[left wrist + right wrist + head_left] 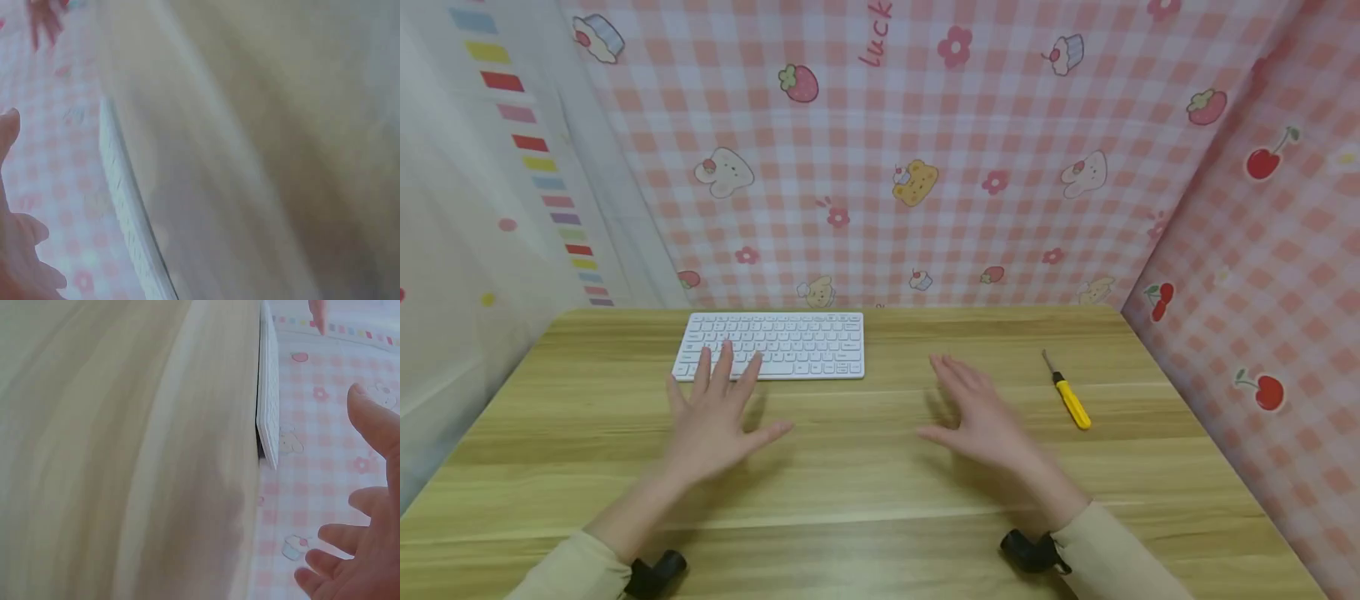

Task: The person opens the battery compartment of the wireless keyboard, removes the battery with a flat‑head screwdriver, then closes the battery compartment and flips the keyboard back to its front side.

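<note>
On the table (850, 533) in the head view, we see a keyboard (797, 342) near the spread, empty left hand (711, 425); the right hand (983, 417) likewise. In the left wrist view, the keyboard looks light, stiff; in the right, we'd grip its short end.

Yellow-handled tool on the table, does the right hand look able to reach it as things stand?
Probably yes: the right hand holds nothing, and in the head view only bare tabletop shows between it and the yellow-handled tool, off to its right.
</note>
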`<action>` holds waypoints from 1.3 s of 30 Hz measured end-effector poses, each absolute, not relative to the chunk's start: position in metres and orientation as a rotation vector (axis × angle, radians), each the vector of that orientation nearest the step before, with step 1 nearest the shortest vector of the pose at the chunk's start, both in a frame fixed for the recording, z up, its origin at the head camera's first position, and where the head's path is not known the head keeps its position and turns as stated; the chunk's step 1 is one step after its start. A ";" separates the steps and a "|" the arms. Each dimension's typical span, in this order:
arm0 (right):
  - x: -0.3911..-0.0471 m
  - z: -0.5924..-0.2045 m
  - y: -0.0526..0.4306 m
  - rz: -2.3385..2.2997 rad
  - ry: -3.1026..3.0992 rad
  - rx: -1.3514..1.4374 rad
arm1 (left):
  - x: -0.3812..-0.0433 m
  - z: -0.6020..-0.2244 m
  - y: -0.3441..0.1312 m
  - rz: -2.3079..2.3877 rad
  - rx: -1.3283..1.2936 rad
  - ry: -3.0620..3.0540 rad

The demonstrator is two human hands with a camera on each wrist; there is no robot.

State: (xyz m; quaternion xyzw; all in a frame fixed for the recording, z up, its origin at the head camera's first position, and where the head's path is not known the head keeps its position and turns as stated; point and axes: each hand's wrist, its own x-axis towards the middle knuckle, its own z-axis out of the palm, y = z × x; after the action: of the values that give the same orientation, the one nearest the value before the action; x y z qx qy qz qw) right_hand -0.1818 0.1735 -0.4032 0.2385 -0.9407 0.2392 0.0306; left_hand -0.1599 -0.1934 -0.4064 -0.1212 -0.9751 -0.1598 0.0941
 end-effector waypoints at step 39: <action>-0.272 -0.440 0.087 1.736 -2.829 0.461 | -0.225 -0.433 -0.308 -1.515 -0.321 -2.743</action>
State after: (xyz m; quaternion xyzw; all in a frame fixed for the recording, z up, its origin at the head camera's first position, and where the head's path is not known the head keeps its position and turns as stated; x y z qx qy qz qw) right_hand -0.2721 0.0868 -0.4399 0.1368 -0.8395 0.5153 -0.1046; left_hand -0.2246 -0.3083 -0.4329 -0.1020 -0.8708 -0.4809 -0.0044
